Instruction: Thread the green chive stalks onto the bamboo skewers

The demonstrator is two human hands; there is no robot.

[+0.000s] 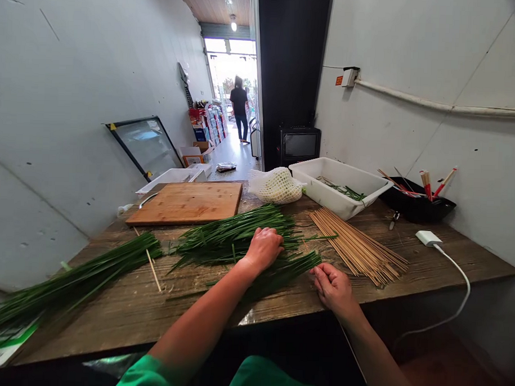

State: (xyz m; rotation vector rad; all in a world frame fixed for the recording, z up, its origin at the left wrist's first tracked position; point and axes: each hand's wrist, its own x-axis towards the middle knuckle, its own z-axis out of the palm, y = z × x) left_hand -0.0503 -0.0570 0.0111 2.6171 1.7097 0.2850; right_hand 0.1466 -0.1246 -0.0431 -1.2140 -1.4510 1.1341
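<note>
My left hand is closed over long green chives, its fingertips hidden among the blades. My right hand pinches at the cut ends of a smaller bunch of chives near the table's front edge. A thin bamboo skewer runs down from under that hand, lined up with the pinching fingers; its tip is hidden. Right of the chives, many bamboo skewers lie fanned in a pile. Another long bundle of chives lies at the left, with a loose skewer beside it.
A wooden chopping board lies at the back left of the wooden table. Behind the chives are a foam-netted item, a white tub and a black tray. A charger trails its cable off the right edge. A person stands by the far doorway.
</note>
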